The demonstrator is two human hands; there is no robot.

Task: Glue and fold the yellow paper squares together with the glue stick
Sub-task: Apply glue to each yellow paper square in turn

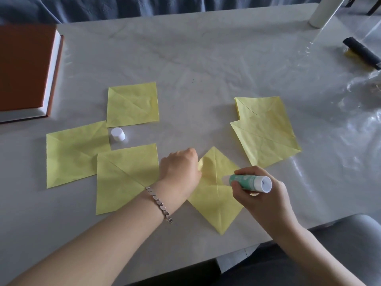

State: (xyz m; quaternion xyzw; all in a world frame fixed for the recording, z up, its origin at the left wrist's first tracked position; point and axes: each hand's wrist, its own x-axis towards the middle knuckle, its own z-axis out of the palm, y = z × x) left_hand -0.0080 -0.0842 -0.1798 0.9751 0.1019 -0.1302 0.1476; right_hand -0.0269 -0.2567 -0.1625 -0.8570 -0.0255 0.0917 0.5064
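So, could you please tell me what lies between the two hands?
In the head view: the creased yellow paper square, between the left hand and the right hand.

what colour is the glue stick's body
Green with white marks on the glue stick, in the head view.

Far half of the surface (195,58) is bare, an open lane from the book (24,71) at the left edge to the white tube (323,11) and black bar (361,52) far right. Crinkled clear film (354,120) covers the right side. The centre gap between the left squares (123,178) and right squares (266,131) is passable. The cap (118,134) stands upright in the pocket among the left squares. Near centre is blocked: left hand (179,168) holds the folded sheet (214,203), and right hand (266,195) grips the glue stick (247,181) over it.
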